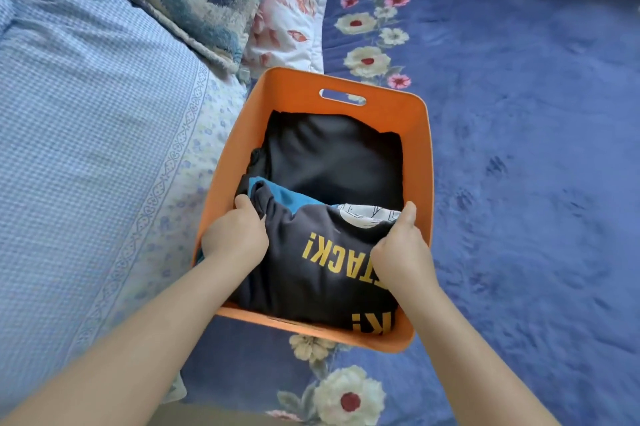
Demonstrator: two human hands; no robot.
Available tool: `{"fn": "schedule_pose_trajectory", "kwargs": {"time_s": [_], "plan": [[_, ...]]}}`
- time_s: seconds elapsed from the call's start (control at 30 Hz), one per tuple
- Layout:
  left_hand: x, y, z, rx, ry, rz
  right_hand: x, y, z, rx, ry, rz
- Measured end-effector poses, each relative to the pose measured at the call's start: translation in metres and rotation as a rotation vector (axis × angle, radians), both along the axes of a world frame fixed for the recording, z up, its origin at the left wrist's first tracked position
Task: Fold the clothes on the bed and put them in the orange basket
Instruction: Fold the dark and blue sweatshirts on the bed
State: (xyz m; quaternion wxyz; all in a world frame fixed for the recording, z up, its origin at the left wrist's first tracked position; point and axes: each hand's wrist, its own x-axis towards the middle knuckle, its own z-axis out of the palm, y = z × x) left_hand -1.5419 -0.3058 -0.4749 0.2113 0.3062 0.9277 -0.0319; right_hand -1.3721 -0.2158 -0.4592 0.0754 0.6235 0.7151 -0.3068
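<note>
Your left hand (235, 238) gripped the left edge of the folded dark grey T-shirt with yellow lettering (322, 273), fingers curled into the cloth. Your right hand (401, 249) clutched its right edge, thumb up against the basket wall. The shirt sat inside the orange plastic basket (420, 148), at its near end, over a teal garment (287, 195) and a white printed one (367, 216). A folded black garment (332, 155) filled the far end. The basket stood on the blue flowered bedspread (519, 113), beside a blue checked quilt (86, 113).
</note>
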Motion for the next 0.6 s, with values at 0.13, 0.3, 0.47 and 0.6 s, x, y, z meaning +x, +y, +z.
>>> {"fn": "schedule_pose_trajectory", "kwargs": {"time_s": [0.13, 0.3, 0.47, 0.6], "plan": [[-0.004, 0.002, -0.002, 0.024, -0.105, 0.116, -0.009, 0.002, -0.008, 0.003, -0.063, -0.001], [-0.004, -0.003, -0.012, 0.122, -0.15, 0.297, -0.013, 0.0, -0.022, 0.121, 0.01, 0.019], [0.006, -0.013, -0.029, 0.187, -0.14, 0.415, -0.005, -0.015, -0.027, 0.538, 0.11, 0.294], [0.003, -0.014, -0.028, 0.579, 0.092, 0.253, -0.002, -0.025, -0.027, 0.828, 0.268, 0.493]]}}
